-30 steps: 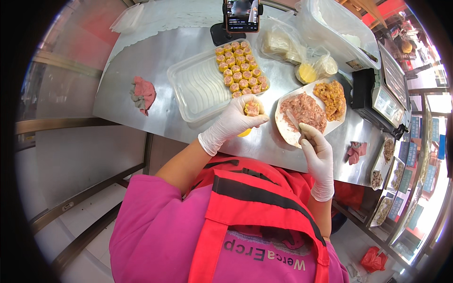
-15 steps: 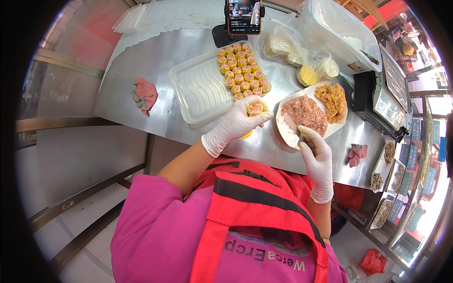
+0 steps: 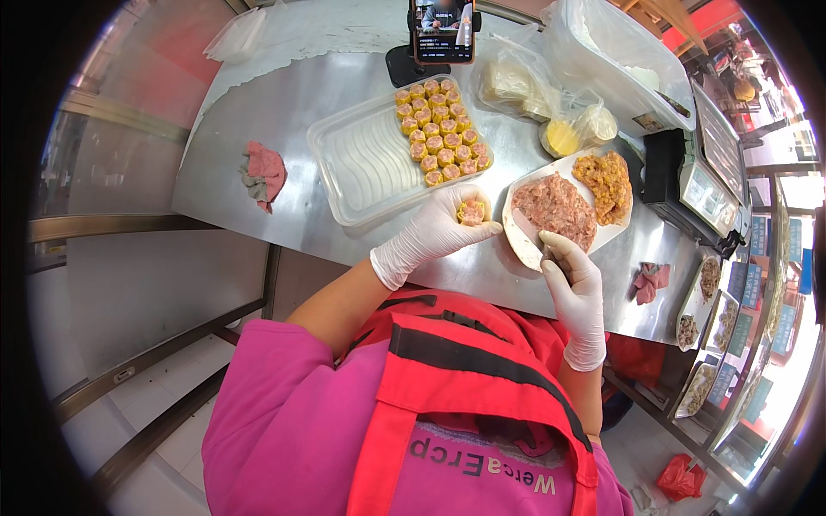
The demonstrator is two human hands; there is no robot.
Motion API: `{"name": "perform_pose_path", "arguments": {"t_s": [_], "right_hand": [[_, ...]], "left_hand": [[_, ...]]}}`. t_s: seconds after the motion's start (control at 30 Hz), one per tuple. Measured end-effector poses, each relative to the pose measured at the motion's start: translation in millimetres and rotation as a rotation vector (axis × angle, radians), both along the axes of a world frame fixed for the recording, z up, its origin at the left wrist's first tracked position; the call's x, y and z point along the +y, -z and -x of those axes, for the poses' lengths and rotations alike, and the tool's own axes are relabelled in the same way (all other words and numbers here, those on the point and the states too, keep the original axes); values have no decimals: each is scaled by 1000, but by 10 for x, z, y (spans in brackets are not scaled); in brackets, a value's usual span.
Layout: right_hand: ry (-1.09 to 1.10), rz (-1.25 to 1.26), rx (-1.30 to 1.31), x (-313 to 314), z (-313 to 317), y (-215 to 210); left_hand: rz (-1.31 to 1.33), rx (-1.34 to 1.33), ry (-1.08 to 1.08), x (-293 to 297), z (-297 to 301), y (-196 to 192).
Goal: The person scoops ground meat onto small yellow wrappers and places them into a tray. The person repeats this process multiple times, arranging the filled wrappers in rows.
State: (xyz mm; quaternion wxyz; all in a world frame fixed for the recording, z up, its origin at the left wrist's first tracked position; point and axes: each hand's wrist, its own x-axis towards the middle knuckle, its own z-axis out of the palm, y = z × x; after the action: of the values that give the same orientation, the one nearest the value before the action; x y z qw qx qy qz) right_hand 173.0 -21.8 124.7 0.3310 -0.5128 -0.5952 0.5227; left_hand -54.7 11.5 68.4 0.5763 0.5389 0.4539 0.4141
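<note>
My left hand (image 3: 434, 225), in a white glove, cups a yellow-wrapped shumai (image 3: 471, 213) whose pink meat top shows. Between the thumb and fingers of my gloved right hand (image 3: 576, 297) is a thin flat spatula (image 3: 526, 224). Its blade reaches over the near left side of a white plate (image 3: 519, 249), beside a mound of pink minced meat (image 3: 557, 209). Orange-yellow chopped filling (image 3: 607, 185) lies on the plate's far right part. Beyond my left hand, rows of shumai (image 3: 444, 129) fill the right side of a clear plastic tray (image 3: 348, 159).
A phone (image 3: 443, 34) on a stand rises behind the tray. Bagged wrappers (image 3: 516, 86), a bag with yellow contents (image 3: 564, 138) and a large plastic bin (image 3: 607, 60) stand far right, near a scale (image 3: 710, 193). Cloths (image 3: 265, 176) lie on the metal table.
My left hand has shifted slightly right and toward me with the shumai, uncovering more of the tray's near row. The spatula has moved only slightly. A yellow patch below my left hand is no longer visible.
</note>
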Motion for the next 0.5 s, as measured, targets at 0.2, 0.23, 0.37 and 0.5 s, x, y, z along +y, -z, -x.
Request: {"name": "perform_pose_path", "arguments": {"t_s": [0.2,0.23,0.37,0.5], "right_hand": [[-14,-18,-24,2,-13,19],[-14,-19,-26,-2,-12,19],[-17,-36,-44,-16,-3,-5],[-2,-78,-58,-30,-22,33]], "left_hand": [[49,-25,-24,-8,-19,20],[61,-34,-24,-12,-20,21],[39,-62,-23,-37,-59,32],[6,-26,40,-41,-114,-30]]}}
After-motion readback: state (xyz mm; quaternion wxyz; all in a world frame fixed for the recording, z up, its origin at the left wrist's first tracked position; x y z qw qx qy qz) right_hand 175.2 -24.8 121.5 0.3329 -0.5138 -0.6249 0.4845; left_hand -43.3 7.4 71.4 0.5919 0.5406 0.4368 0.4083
